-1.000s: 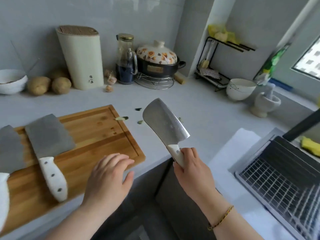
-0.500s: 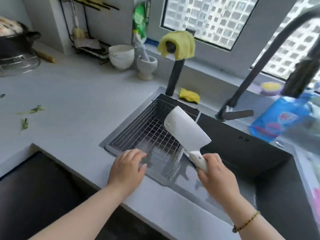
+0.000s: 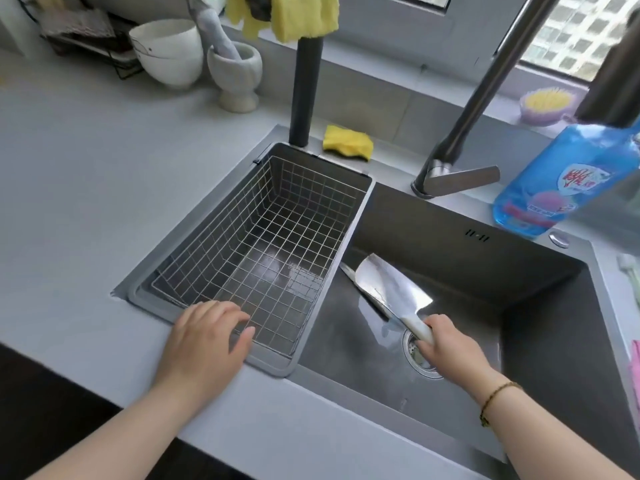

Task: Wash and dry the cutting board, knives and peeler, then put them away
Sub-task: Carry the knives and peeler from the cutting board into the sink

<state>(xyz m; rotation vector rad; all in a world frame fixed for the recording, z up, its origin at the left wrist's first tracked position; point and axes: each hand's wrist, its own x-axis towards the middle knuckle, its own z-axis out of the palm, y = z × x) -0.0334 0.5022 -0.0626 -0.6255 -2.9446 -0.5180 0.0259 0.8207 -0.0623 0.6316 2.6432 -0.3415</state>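
Note:
My right hand [image 3: 446, 344] grips the white handle of a broad steel cleaver [image 3: 391, 285], low inside the dark sink basin [image 3: 519, 341]. The blade points up and to the left, its tip close to the wire basket's right rim. The drain [image 3: 420, 355] lies partly under that hand. My left hand [image 3: 207, 337] rests with relaxed fingers on the near rim of the wire basket [image 3: 263, 237] and holds nothing. The cutting board, the other knives and the peeler are out of view.
A tall faucet [image 3: 485, 98] rises behind the basin. A yellow sponge [image 3: 348, 142] lies on the ledge, a yellow cloth [image 3: 298, 15] hangs on a black post, and a blue soap bottle [image 3: 561, 178] stands right. A white bowl [image 3: 166, 53] and mortar [image 3: 235, 74] sit far left.
The view swung from the cutting board to the sink. My right hand carried the cleaver over and lowered it into the basin. My left hand came to the basket's rim.

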